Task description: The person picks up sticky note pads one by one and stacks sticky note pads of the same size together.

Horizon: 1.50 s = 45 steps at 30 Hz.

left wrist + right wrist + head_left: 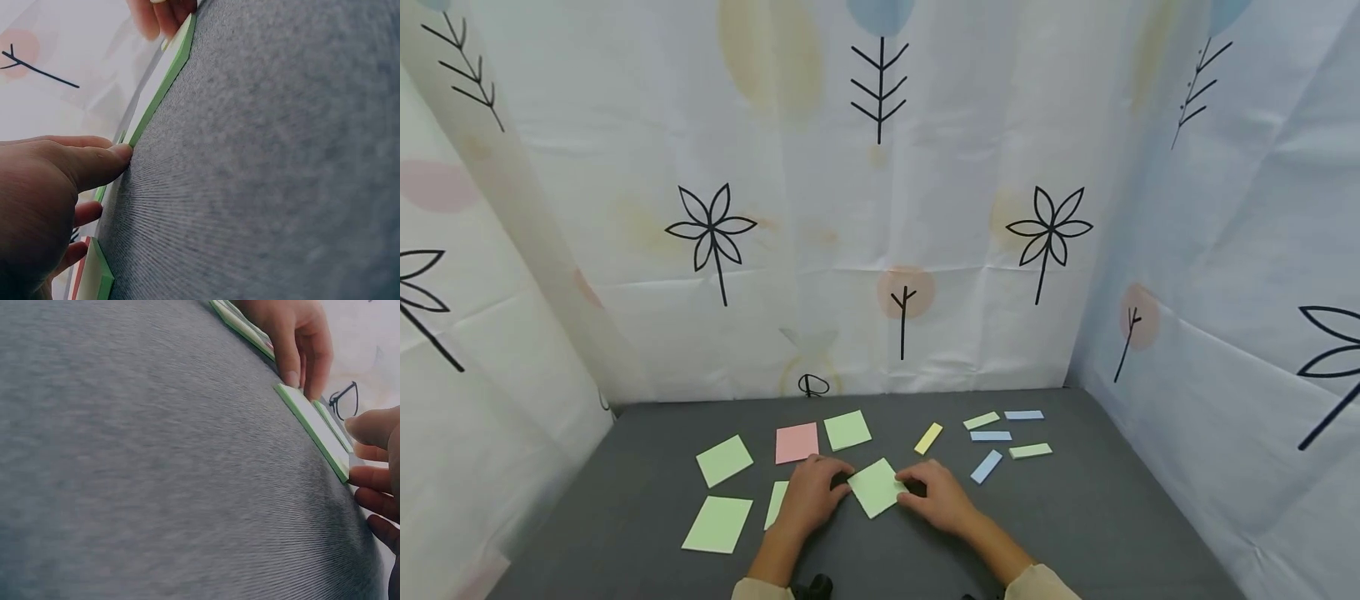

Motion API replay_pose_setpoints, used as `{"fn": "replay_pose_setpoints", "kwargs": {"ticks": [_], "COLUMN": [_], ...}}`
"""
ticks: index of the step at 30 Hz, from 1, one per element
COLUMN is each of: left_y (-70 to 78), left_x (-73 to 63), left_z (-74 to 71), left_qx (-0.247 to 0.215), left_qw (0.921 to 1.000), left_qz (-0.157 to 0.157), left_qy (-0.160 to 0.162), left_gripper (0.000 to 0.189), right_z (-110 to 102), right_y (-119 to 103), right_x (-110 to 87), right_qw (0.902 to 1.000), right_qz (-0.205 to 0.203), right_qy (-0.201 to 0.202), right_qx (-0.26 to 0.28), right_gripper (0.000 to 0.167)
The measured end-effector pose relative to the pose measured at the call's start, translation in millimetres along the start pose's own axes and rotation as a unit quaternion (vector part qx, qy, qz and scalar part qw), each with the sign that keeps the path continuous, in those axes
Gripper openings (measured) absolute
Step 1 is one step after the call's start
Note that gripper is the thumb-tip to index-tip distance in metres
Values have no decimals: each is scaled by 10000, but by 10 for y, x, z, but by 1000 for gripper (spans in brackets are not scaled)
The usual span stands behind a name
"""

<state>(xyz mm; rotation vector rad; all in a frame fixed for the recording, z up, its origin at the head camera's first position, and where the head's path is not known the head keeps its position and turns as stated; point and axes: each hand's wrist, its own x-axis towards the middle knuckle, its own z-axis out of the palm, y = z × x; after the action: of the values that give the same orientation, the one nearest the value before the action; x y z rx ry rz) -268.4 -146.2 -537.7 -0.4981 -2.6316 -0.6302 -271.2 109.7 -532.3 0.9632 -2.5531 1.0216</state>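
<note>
A light-green sticky note pad (876,488) lies turned cornerwise on the grey table, between the two hands. My left hand (811,493) holds its left corner between thumb and index finger; the thumb (112,164) meets the corner in the left wrist view. At the opposite corner, my right hand (942,498) has curved fingers and thumb around the pad, the fingertips touching its edge in the right wrist view. Partly hidden behind the left hand is another green pad (776,502). A pink pad (796,443) sits just beyond that hand.
More green pads lie at the left, one (724,460) farther back and one (718,525) nearer. Another green pad (847,430) is beside the pink one. Narrow sticky strips, including a yellow one (928,438) and a blue one (987,467), are spread at right. Patterned curtains (970,333) enclose the table.
</note>
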Motion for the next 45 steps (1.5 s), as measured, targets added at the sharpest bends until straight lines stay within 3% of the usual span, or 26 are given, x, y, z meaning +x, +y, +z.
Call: {"fn": "replay_pose_setpoints", "kwargs": {"ticks": [9, 18, 26, 33, 39, 45], "left_y": [-59, -61, -3, 110, 152, 135], "left_x": [64, 75, -1, -103, -168, -215], "left_z": [45, 39, -9, -47, -21, 1], "left_qx": [63, 59, -170, -190, -220, 10], "left_qw": [9999, 9999, 9997, 9994, 9995, 9993], "left_qz": [112, 109, -146, -256, -133, -16], "left_qy": [-4, 51, 27, -149, -195, -383], "left_gripper": [21, 22, 23, 23, 23, 25], "right_z": [31, 36, 35, 39, 48, 40], "right_y": [-107, -116, -99, -106, -121, -145], "right_x": [-155, -157, -72, 20, 35, 47], "right_qw": [9999, 9997, 9991, 9993, 9953, 9917], "right_qz": [82, 111, -298, -310, -348, -432], "right_qy": [-8, 116, 296, -135, -602, -703], "right_qx": [89, 159, -86, -186, -670, -989], "right_gripper": [26, 26, 27, 30, 33, 30]}}
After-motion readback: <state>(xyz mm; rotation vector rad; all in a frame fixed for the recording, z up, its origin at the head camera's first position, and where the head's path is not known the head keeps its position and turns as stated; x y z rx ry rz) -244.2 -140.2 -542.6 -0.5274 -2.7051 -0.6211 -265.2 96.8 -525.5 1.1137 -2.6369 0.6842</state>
